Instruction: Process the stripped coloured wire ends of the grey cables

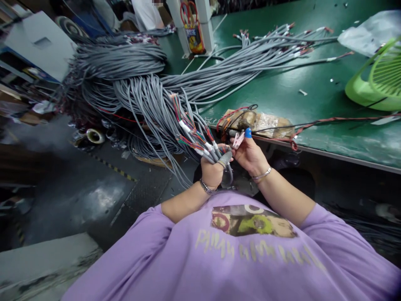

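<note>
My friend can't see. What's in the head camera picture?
A person's left hand holds grey cables with colourful wire ends; the right hand, with a blue fingertip cover, is close beside it. More cables lie across a green table.

The single view came from a camera on the person's head, facing forward and steeply down. It looked from close above the lilac shirt [219,267], which filled the bottom edge, past the grey cables [140,94] farther out, with the green table [326,92] ahead rightward and the floor [103,200] leftward.
</note>
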{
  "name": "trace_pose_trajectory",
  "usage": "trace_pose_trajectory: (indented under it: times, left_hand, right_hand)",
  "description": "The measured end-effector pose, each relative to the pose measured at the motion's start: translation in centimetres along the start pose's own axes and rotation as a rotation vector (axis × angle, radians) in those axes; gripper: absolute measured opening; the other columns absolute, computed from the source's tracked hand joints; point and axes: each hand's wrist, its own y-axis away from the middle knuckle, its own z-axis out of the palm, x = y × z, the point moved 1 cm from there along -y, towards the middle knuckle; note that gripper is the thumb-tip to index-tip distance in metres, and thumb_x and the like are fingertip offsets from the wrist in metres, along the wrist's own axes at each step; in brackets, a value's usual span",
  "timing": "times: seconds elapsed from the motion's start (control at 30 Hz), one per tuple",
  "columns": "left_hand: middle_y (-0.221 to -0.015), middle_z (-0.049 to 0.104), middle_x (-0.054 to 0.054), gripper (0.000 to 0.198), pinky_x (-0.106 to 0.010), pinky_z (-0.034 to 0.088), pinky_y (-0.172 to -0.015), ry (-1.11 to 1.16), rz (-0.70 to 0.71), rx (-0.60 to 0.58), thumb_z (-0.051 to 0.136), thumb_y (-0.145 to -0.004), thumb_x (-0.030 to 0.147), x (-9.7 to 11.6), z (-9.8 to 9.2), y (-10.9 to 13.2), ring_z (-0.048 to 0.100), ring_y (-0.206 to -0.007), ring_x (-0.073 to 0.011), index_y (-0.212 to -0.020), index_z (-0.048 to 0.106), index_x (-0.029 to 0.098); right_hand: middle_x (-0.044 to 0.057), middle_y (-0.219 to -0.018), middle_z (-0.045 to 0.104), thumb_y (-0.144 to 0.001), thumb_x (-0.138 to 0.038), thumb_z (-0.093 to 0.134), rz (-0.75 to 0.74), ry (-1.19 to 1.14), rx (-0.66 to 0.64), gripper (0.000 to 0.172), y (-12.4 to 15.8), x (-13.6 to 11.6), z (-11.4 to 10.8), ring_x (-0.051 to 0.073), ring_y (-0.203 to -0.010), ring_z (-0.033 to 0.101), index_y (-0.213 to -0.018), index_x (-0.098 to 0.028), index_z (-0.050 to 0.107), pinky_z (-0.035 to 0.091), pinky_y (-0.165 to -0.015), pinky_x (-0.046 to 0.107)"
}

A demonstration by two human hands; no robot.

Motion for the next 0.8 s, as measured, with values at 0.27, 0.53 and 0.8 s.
trace_pose_trajectory:
  times: [0.27, 0.53, 0.8]
  left_hand:
    - [-0.084, 0.076, -0.001, 0.04, -0.024, 0.057, -0.06, -0.036, 0.004, -0.054, 0.091, -0.062, 0.038, -0.6, -1.0, 0.2, 0.069, -0.061, -0.0111, -0.092, 0.074, 0.018]
    - [-0.085, 0.076, -0.001, 0.03, -0.028, 0.059, -0.069, -0.142, 0.077, -0.148, 0.086, -0.07, 0.033, -1.3, -2.0, 0.5, 0.07, -0.07, -0.0132, -0.094, 0.074, 0.02]
    - [-0.091, 0.077, -0.002, 0.028, -0.035, 0.059, -0.082, -0.232, 0.093, -0.136, 0.085, -0.07, 0.032, -1.8, -2.7, 0.5, 0.073, -0.081, -0.0179, -0.094, 0.075, 0.021]
  right_hand:
    - [-0.004, -0.076, 0.067, -0.053, -0.034, 0.094, 0.077, -0.015, -0.211, 0.042, 3.0, 1.1, -0.9, 0.008, -0.063, 0.056, -0.086, -0.021, 0.071, 0.051, -0.062, 0.021]
    - [-0.009, -0.054, 0.048, -0.056, -0.035, 0.092, 0.051, 0.071, -0.081, 0.038, 3.9, 0.9, 0.0, 0.005, -0.051, 0.044, -0.07, -0.019, 0.061, 0.045, -0.054, 0.019]
    - [-0.008, -0.056, 0.052, -0.054, -0.033, 0.091, 0.019, 0.173, 0.004, 0.04, 3.9, 1.0, -0.5, 0.004, -0.051, 0.04, -0.073, -0.018, 0.06, 0.041, -0.053, 0.018]
